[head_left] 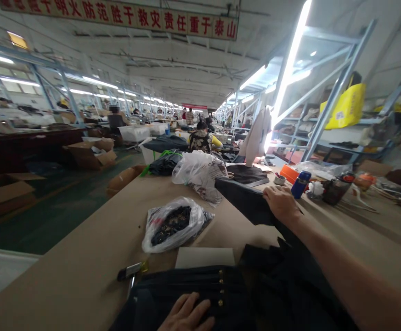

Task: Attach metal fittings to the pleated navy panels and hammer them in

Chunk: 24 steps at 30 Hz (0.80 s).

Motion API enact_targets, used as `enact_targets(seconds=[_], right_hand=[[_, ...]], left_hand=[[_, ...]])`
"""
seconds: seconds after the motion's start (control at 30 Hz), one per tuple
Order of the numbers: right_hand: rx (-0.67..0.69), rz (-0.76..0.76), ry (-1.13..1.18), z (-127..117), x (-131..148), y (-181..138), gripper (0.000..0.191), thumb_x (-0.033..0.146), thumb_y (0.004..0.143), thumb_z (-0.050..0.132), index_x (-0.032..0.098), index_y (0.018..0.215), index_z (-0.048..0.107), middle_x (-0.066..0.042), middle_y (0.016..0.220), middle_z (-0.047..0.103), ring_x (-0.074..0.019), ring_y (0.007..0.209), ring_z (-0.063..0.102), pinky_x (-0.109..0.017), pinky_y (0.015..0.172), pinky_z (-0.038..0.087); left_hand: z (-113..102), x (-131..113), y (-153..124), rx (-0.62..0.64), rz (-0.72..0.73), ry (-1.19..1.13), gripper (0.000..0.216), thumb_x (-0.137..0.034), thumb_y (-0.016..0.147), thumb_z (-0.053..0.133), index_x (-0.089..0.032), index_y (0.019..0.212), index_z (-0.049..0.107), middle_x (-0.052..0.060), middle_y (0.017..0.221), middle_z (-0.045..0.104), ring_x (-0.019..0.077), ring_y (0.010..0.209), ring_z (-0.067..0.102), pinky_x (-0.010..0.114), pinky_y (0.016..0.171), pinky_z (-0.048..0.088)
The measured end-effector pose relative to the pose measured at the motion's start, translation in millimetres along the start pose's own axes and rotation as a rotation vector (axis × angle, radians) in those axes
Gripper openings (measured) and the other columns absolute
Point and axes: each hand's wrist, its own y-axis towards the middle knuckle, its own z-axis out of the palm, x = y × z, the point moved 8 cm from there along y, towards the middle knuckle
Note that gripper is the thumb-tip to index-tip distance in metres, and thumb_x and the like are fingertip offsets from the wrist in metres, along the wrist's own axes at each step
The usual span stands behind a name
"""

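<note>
My left hand (188, 315) lies with its fingers spread on a dark navy garment (172, 287) at the bottom of the head view. A row of small gold buttons runs down that cloth to the right of the fingers. My right hand (281, 200) is stretched forward over the table, its fingers closed on the edge of a dark piece of fabric (246, 200) that is partly raised. More dark cloth (276, 280) is bunched under my right forearm. Beyond the garment sits a pale card (205, 257), and a cutter knife (131, 271) rests to its left.
An opened plastic bag (172, 225) of small dark pieces lies mid-table (83, 257). Behind it is a white plastic bag (200, 170). A blue flask (301, 185) and a dark bottle (338, 188) stand at right. Cardboard boxes (92, 154) are on the floor; a person (200, 140) sits ahead.
</note>
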Motion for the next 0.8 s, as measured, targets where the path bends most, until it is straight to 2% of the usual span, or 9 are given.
enact_targets(seconds=[0.07, 0.13, 0.2, 0.3, 0.4, 0.5, 0.6, 0.67, 0.8], right_hand=[[-0.162, -0.152, -0.067, -46.9, 29.1, -10.9, 0.020, 0.025, 0.092, 0.040, 0.015, 0.088, 0.057, -0.008, 0.094, 0.061, -0.0233, 0.097, 0.050, -0.037, 0.089, 0.027], [-0.267, -0.259, -0.092, -78.2, 53.3, -26.4, 0.017, 0.023, 0.090, 0.044, 0.015, 0.084, 0.058, -0.007, 0.089, 0.062, -0.0222, 0.092, 0.050, -0.036, 0.086, 0.028], [-0.287, -0.333, -0.082, -95.3, 73.8, -43.3, 0.016, 0.019, 0.089, 0.045, 0.015, 0.080, 0.058, -0.006, 0.081, 0.061, -0.0204, 0.085, 0.051, -0.034, 0.085, 0.029], [-0.204, -0.430, -0.049, -109.8, 104.4, -72.5, 0.013, 0.014, 0.088, 0.046, 0.016, 0.080, 0.056, -0.003, 0.073, 0.058, -0.0176, 0.075, 0.050, -0.032, 0.080, 0.032], [-0.152, -0.500, 0.016, -133.4, 132.5, -106.5, 0.010, 0.012, 0.086, 0.047, 0.016, 0.081, 0.053, -0.001, 0.070, 0.054, -0.0155, 0.067, 0.048, -0.030, 0.071, 0.033], [-0.132, -0.510, 0.159, -163.1, 147.6, -138.5, 0.009, 0.017, 0.089, 0.045, 0.016, 0.084, 0.052, 0.000, 0.068, 0.052, -0.0132, 0.061, 0.047, -0.027, 0.062, 0.033], [-0.012, -0.475, 0.367, -177.7, 148.9, -167.2, 0.012, 0.023, 0.091, 0.043, 0.018, 0.085, 0.051, 0.002, 0.066, 0.052, -0.0097, 0.056, 0.047, -0.024, 0.055, 0.033], [0.188, -0.379, 0.531, -168.4, 143.5, -184.1, 0.009, 0.026, 0.090, 0.046, 0.021, 0.088, 0.052, 0.004, 0.067, 0.054, -0.0079, 0.055, 0.049, -0.021, 0.052, 0.035], [0.700, -0.043, 0.917, -109.5, 136.2, -219.2, 0.025, 0.035, 0.084, 0.052, 0.025, 0.107, 0.053, 0.003, 0.085, 0.061, -0.0106, 0.071, 0.057, -0.019, 0.059, 0.043]], left_hand=[[7.2, 1.0, 2.2, 0.141, -0.070, -0.129, 0.051, -0.021, 0.074, 0.068, -0.032, 0.122, 0.053, 0.001, 0.126, 0.055, 0.0298, 0.109, 0.054, 0.042, 0.090, 0.047], [-4.4, 2.0, 6.2, 0.203, -0.140, -0.307, 0.041, -0.029, 0.073, 0.068, -0.026, 0.113, 0.059, 0.004, 0.125, 0.055, 0.0322, 0.111, 0.051, 0.047, 0.091, 0.046], [-46.9, 6.4, 14.1, 0.041, -0.199, -0.451, 0.022, -0.028, 0.079, 0.061, -0.021, 0.100, 0.062, 0.006, 0.117, 0.058, 0.0261, 0.106, 0.053, 0.041, 0.091, 0.046], [-144.0, 15.9, 19.1, -0.443, -0.201, -0.445, 0.017, -0.012, 0.087, 0.045, -0.017, 0.093, 0.060, 0.005, 0.108, 0.060, 0.0185, 0.105, 0.050, 0.034, 0.095, 0.042], [-206.5, 26.3, 22.6, -0.592, -0.255, -0.218, 0.026, -0.012, 0.088, 0.047, -0.015, 0.112, 0.055, 0.008, 0.121, 0.054, 0.0261, 0.116, 0.042, 0.044, 0.101, 0.036], [-222.4, 35.7, 27.2, -0.445, -0.312, -0.150, 0.031, -0.021, 0.090, 0.048, -0.013, 0.120, 0.050, 0.010, 0.117, 0.055, 0.0279, 0.108, 0.046, 0.048, 0.096, 0.036], [-224.4, 29.2, 18.6, -0.285, -0.263, -0.351, 0.016, -0.024, 0.092, 0.044, -0.015, 0.094, 0.057, 0.004, 0.085, 0.060, 0.0181, 0.077, 0.053, 0.033, 0.072, 0.043], [-218.3, 21.5, 8.4, -0.082, -0.242, -0.547, 0.019, -0.024, 0.092, 0.042, -0.016, 0.081, 0.055, 0.001, 0.077, 0.058, 0.0137, 0.064, 0.050, 0.026, 0.058, 0.037], [-190.5, 27.4, -16.3, 0.302, -0.353, -0.696, 0.019, -0.030, 0.091, 0.045, -0.018, 0.080, 0.056, 0.000, 0.074, 0.058, 0.0122, 0.065, 0.051, 0.023, 0.058, 0.035]])
